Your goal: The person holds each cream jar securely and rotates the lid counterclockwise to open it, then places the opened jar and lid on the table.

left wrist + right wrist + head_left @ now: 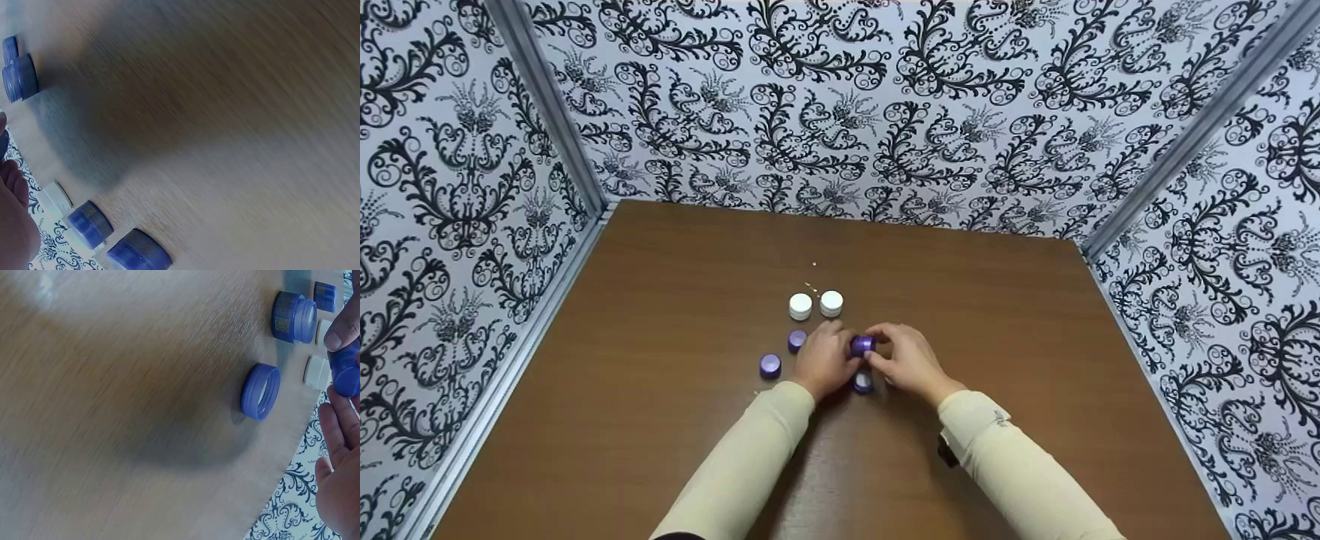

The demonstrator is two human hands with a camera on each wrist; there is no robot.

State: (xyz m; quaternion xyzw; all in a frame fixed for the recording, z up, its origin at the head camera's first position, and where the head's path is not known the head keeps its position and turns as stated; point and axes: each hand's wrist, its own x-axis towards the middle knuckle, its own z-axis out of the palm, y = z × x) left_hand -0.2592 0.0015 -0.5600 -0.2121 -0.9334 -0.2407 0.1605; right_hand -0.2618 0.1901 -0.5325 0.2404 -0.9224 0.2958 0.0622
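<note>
Right hand [911,363] above table [997,300] (patterned walls [840,112])

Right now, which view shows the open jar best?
Right wrist: the open jar appears clearest, side-on with its neck showing. Head shows it small, from above; left wrist shows it near the edge.

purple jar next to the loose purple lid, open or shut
Open: in the right wrist view, the jar shows its bare threaded neck, with the lid apart.
</note>
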